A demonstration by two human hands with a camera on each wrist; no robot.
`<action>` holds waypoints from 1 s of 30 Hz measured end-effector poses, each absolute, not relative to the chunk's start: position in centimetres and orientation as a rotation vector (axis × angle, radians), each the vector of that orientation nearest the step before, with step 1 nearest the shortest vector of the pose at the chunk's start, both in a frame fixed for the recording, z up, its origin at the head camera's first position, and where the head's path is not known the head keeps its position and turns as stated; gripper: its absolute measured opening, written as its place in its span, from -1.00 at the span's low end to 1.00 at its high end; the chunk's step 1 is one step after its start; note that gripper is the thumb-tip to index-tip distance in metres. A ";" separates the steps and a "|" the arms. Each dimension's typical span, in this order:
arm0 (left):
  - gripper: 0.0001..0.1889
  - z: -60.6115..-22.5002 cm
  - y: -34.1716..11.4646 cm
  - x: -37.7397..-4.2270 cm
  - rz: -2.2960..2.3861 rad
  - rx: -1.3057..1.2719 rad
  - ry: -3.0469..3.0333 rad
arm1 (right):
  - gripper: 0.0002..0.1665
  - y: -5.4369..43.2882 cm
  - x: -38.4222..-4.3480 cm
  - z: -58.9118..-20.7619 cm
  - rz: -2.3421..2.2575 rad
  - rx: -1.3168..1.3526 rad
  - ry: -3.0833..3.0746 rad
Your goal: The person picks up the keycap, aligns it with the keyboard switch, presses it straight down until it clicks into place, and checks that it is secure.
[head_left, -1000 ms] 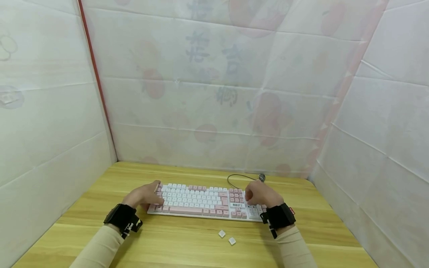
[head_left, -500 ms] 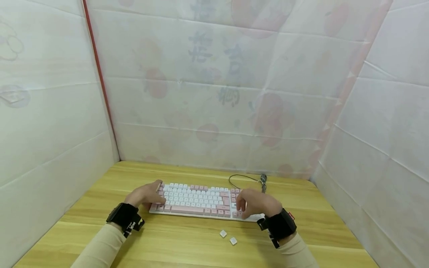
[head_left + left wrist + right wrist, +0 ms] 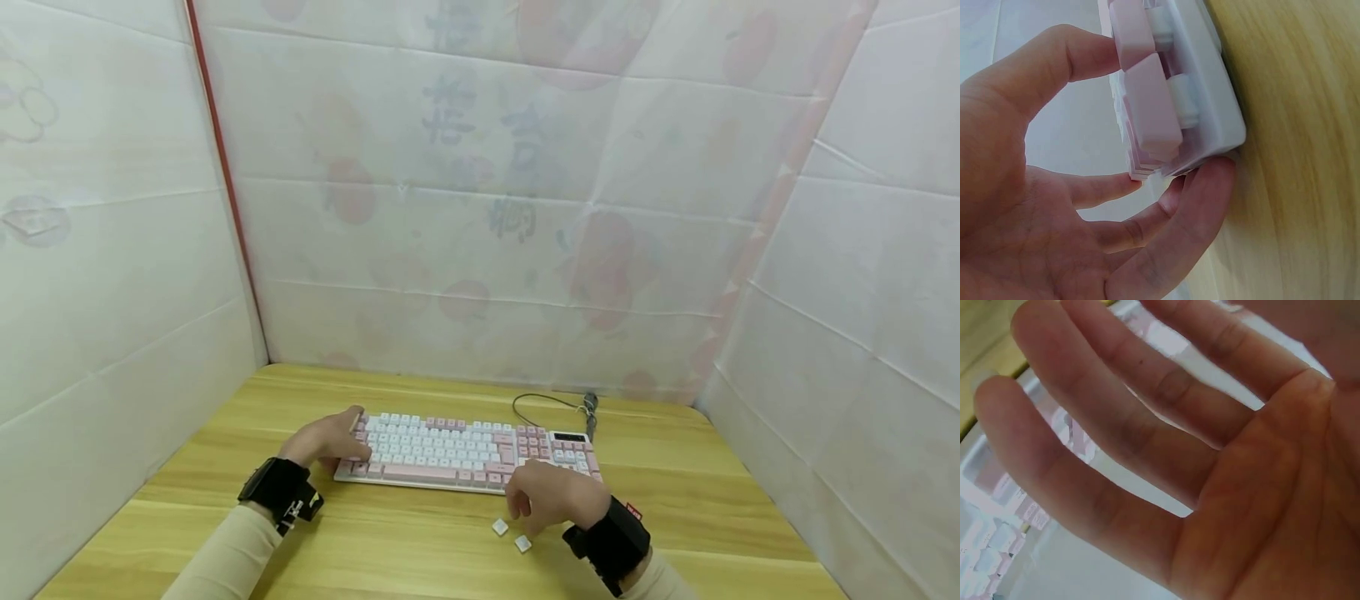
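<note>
A white and pink keyboard (image 3: 429, 472) lies on the wooden table. My left hand (image 3: 330, 437) holds its left end; in the left wrist view the thumb touches a pink keycap (image 3: 1134, 34) and other fingers reach round the keyboard's corner (image 3: 1225, 119). Two loose white keycaps, one (image 3: 500, 527) left of the other (image 3: 522, 543), lie in front of the keyboard. My right hand (image 3: 555, 493) hovers just beside them, its fingers loosely bent. Nothing shows between those fingers in the right wrist view, though the thumb's tip is hidden. Part of the keyboard's number pad is behind this hand.
A dark cable (image 3: 590, 408) lies behind the keyboard's right end. Pale printed sheets (image 3: 480, 250) wall the table (image 3: 360, 542) in at the back and both sides. A black strap with a camera (image 3: 615, 542) sits on each wrist.
My right hand has left the number pad, moving left and then towards me to the loose keycaps. The left hand stays on the keyboard's left end, and the keycaps lie as before.
</note>
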State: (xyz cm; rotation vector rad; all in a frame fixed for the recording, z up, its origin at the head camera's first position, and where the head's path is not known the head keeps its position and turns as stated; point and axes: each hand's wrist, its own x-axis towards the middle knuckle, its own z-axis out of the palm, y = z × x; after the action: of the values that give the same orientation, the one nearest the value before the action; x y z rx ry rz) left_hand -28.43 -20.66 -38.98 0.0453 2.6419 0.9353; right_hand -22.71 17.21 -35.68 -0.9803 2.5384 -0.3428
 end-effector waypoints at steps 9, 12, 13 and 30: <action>0.11 -39.0 -20.7 -28.4 0.916 0.043 2.654 | -0.76 16.3 -21.3 -36.6 -0.231 -0.998 2.567; 0.11 -38.9 -20.7 -28.4 0.919 0.042 2.654 | -0.74 16.0 -21.0 -36.8 -0.208 -1.010 2.576; 0.11 -38.9 -20.7 -28.4 0.924 0.038 2.651 | -0.73 15.9 -21.0 -36.8 -0.199 -1.016 2.577; 0.11 -38.9 -20.6 -28.3 0.947 0.044 2.635 | -0.43 15.5 -20.6 -37.1 -0.201 -1.016 2.587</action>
State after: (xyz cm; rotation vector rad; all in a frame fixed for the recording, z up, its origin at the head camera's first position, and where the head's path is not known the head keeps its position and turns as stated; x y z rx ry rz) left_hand -28.30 -20.65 -38.91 0.0435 2.6350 0.9468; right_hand -20.63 15.47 -37.06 -1.0156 2.5873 -0.2009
